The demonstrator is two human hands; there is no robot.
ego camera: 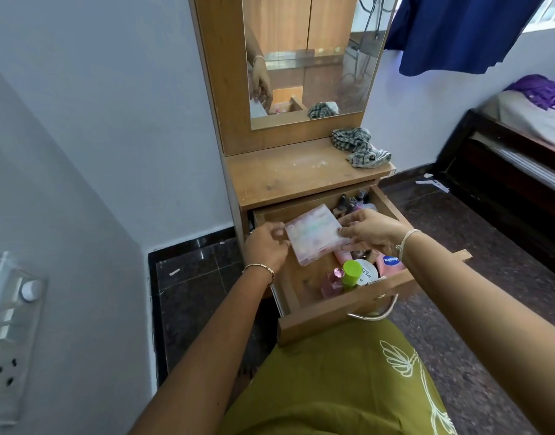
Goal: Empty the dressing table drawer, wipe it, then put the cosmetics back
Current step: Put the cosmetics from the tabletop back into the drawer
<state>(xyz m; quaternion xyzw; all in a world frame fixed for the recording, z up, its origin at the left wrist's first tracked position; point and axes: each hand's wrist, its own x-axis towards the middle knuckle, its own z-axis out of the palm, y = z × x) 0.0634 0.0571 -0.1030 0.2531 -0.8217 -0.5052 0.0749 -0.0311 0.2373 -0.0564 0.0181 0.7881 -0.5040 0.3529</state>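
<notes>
Pink pouch (314, 235) face-up, slightly askew

Both hands, left hand (265, 246) and right hand (372, 229), hold a pale packet (314, 235) above the open drawer (342, 312) of cosmetics.

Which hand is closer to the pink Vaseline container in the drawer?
Right. The right hand grips the packet close over the Vaseline container; the left hand holds the packet's other edge, across the drawer.
</notes>
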